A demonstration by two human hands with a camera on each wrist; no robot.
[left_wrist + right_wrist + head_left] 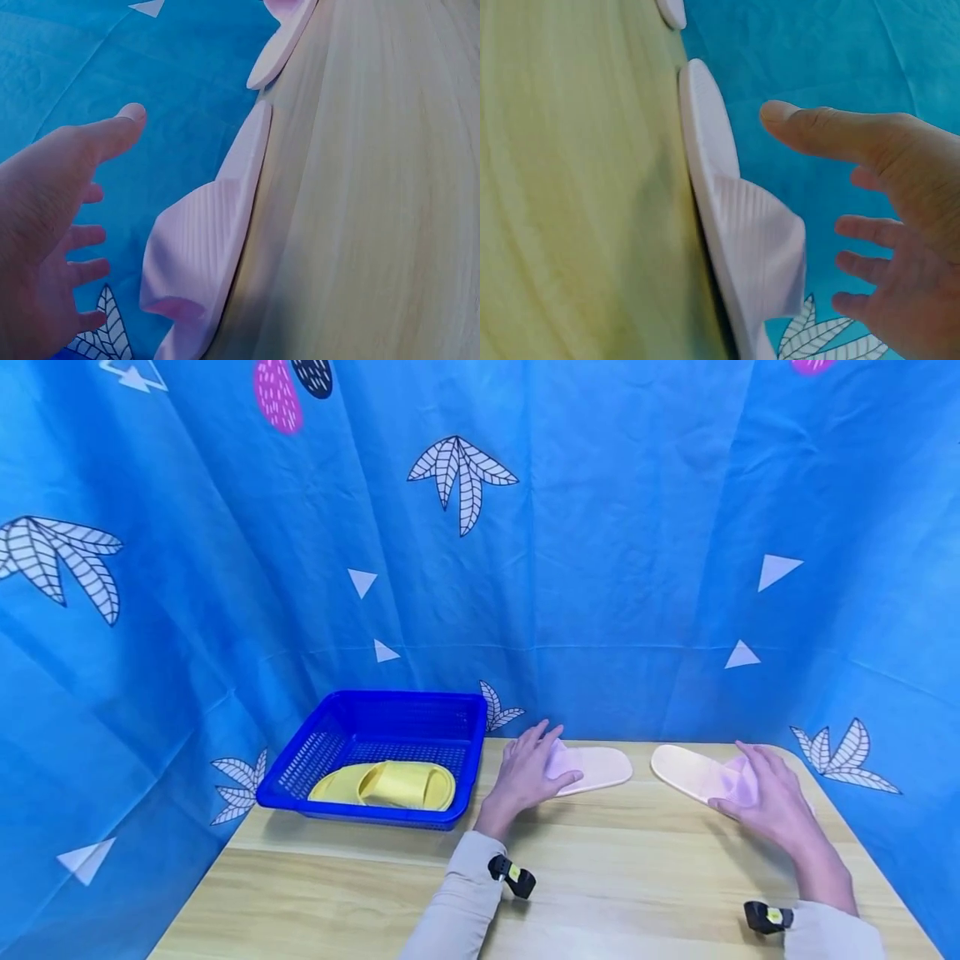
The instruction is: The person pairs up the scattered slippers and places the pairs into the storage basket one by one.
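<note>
Two pale pink slippers lie on the wooden table with their heel ends facing each other. My left hand (525, 770) hovers over the strap of the left pink slipper (600, 768), fingers spread and thumb apart. In the left wrist view a gap shows between that hand and the slipper's ribbed strap (191, 247). Over the right pink slipper (686, 772) is my right hand (772, 793), its thumb and fingers likewise spread. The right wrist view shows this slipper's strap (757, 240) beside the hand, with nothing held.
A blue plastic basket (408, 700) stands at the table's back left, with a yellow slipper (401, 785) inside. The wooden table (600, 877) reaches back to a blue patterned curtain (600, 568), which also hangs along both sides.
</note>
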